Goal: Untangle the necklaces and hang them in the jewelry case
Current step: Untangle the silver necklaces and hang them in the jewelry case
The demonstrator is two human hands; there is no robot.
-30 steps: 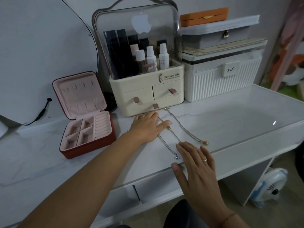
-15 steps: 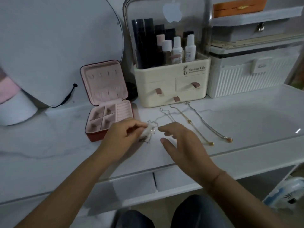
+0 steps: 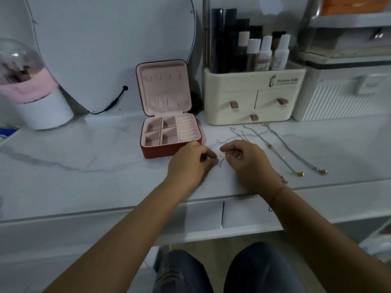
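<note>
- Left hand [image 3: 190,163] and right hand [image 3: 247,163] each pinch one thin silver necklace [image 3: 221,161], bunched between them near the marble tabletop's [image 3: 84,157] front edge.
- One open red jewelry case [image 3: 165,152], four square compartments, sits just beside the left hand.
- Two straight necklaces lie right: gold chain [image 3: 279,155], grey chain [image 3: 296,151].
- Open surface extends left of the case.

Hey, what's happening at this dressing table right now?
A person is working on a thin silver chain, pinching it between the fingers of the left hand and the right hand. The red jewelry case sits open beside the left hand, with nothing hung in its lid yet. A gold necklace and a grey necklace lie stretched out to the right, untouched.
</note>
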